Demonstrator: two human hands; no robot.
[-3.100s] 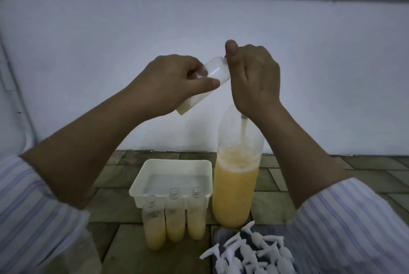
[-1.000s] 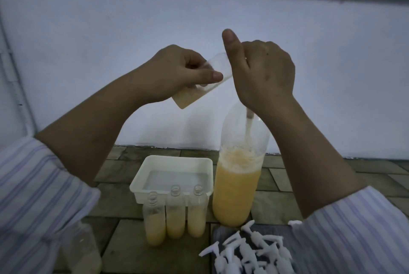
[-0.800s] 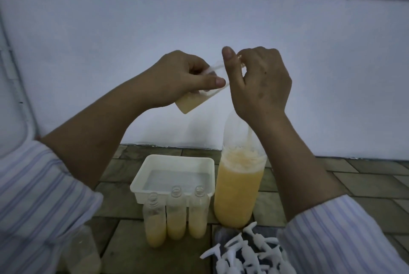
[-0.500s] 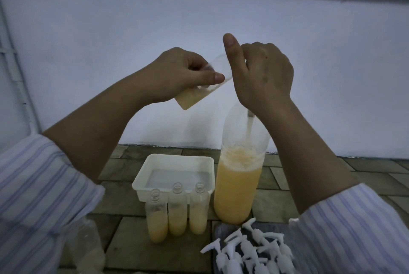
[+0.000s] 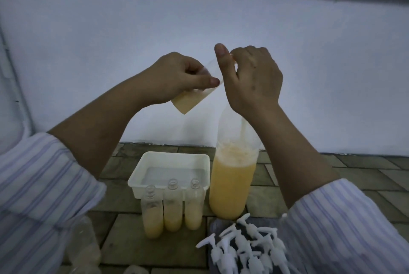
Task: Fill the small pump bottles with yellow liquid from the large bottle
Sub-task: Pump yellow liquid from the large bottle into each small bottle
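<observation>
My left hand (image 5: 177,76) grips a small clear bottle (image 5: 192,99), tilted, with yellow liquid pooled in its lower end. Its neck points toward my right hand (image 5: 250,79), whose fingers are curled over the pump head on top of the large bottle (image 5: 232,185), thumb raised. The large bottle stands on the tiled floor, about half full of yellow liquid, a tube running down inside it. Three small open bottles (image 5: 172,209) with yellow liquid stand in a row to its left.
A white plastic tub (image 5: 137,179) sits behind the three small bottles. A pile of white pump tops (image 5: 245,249) lies on a dark tray at the lower right. Empty clear bottles (image 5: 86,249) lie at the lower left. A white wall rises close behind.
Both hands have stayed over the large bottle while my right hand bobbed down and up on its top. The yellow liquid in the small held bottle has risen.
</observation>
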